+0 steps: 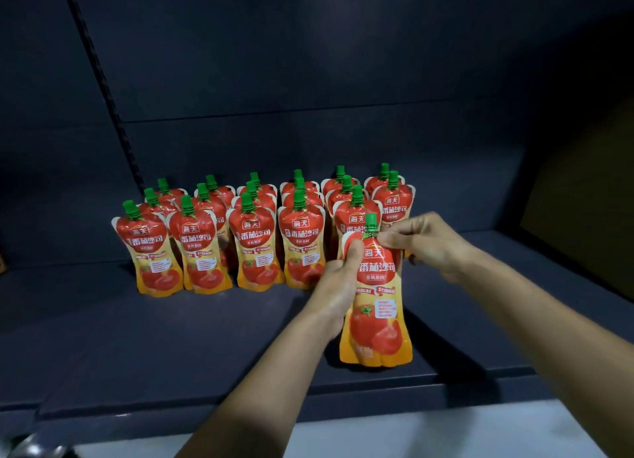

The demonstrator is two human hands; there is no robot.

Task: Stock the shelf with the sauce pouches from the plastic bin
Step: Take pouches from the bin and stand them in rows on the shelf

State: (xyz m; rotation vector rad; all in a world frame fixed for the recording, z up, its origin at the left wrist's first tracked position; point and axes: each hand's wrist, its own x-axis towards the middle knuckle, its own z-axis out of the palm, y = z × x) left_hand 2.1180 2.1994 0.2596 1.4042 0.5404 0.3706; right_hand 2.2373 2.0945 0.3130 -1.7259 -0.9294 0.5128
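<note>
A red and orange sauce pouch (377, 306) with a green cap stands upright near the front of the dark shelf (171, 337). My left hand (338, 282) grips its left side, thumb on the upper front. My right hand (429, 244) pinches its top right corner beside the cap. Behind it, several matching pouches (254, 248) stand in rows running back toward the shelf's rear wall. The plastic bin is out of sight.
A slotted upright post (103, 90) runs up the left of the dark back panel. A brownish panel (583, 217) closes the shelf on the right. A pale floor (411, 437) shows below the shelf's front edge.
</note>
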